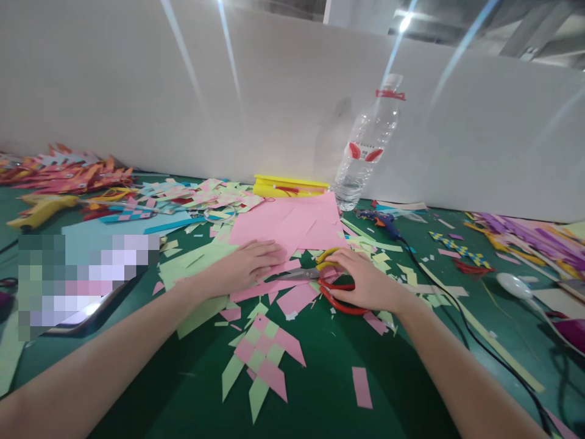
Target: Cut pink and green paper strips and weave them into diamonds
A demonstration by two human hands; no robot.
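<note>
My left hand (pixel 249 263) lies flat, fingers stretched out, on pink paper sheets (pixel 292 225) in the middle of the green table (pixel 393 378). My right hand (pixel 365 279) rests on a pair of scissors (pixel 333 286) with red and yellow handles, its fingers curled over the handles; the blades point left toward my left hand. A woven pink-and-green paper fish (pixel 262 356) lies in front of my hands. Pink and green paper strips are scattered all around.
A clear plastic water bottle (pixel 368 146) stands at the white back wall beside a yellow box (pixel 287 185). A blue glue gun (pixel 384 221) with a black cord lies right, a yellow glue gun (pixel 41 210) left. Woven paper pieces pile at far left and right.
</note>
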